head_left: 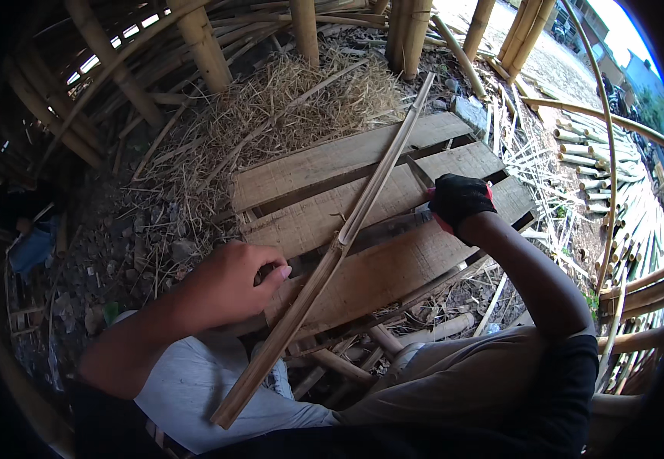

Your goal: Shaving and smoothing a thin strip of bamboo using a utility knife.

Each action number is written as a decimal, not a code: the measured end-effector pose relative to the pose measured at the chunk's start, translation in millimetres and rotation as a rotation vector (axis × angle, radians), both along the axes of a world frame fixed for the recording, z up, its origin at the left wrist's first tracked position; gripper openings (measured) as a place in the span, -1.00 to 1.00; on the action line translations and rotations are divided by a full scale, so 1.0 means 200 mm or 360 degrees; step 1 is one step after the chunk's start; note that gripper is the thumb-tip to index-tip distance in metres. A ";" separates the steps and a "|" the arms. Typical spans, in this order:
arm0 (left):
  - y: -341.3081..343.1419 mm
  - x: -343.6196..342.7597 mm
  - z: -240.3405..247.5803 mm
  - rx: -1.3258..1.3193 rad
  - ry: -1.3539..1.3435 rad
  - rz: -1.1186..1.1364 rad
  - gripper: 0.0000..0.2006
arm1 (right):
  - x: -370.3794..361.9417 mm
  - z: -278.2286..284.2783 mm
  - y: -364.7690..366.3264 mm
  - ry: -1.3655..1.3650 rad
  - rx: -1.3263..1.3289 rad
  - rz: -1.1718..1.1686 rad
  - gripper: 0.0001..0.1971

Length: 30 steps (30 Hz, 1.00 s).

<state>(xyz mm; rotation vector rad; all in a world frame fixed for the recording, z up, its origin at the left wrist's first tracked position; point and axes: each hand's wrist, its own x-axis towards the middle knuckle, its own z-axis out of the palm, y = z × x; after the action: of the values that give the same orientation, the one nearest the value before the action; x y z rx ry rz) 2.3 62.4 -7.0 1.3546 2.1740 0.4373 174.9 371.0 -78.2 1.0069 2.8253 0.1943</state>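
Note:
A long split length of bamboo [378,183] lies slantwise across a low wooden slat bench [378,275]. Its near end rests over my light-coloured trouser leg, and its hollow side faces up on the far half. In a black glove with red edging, my right hand [460,200] grips a knife [420,173] whose blade points up and left, just right of the bamboo. The knife's handle is mostly hidden in the glove. My bare left hand [241,277] hovers left of the bamboo, fingers loosely curled in, with nothing visible in them.
Dry straw and shavings [301,99] heap up beyond the bench. Upright bamboo posts [305,34] stand behind it. Cut bamboo poles [615,183] lie stacked at the right. Stones and scraps [141,237] cover the ground at left. A bent pole [608,138] rises at right.

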 end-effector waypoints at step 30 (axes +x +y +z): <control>0.39 -0.08 -0.39 0.0511 -0.0252 -0.0385 -0.49 | -0.08 0.15 -0.28 0.0988 -0.1451 -0.0091 -0.75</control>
<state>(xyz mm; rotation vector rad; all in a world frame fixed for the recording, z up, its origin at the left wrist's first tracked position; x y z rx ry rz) -13.8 140.2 -86.0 1.6679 1.8374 0.7944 159.0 315.4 -48.7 0.9871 2.7589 -1.4878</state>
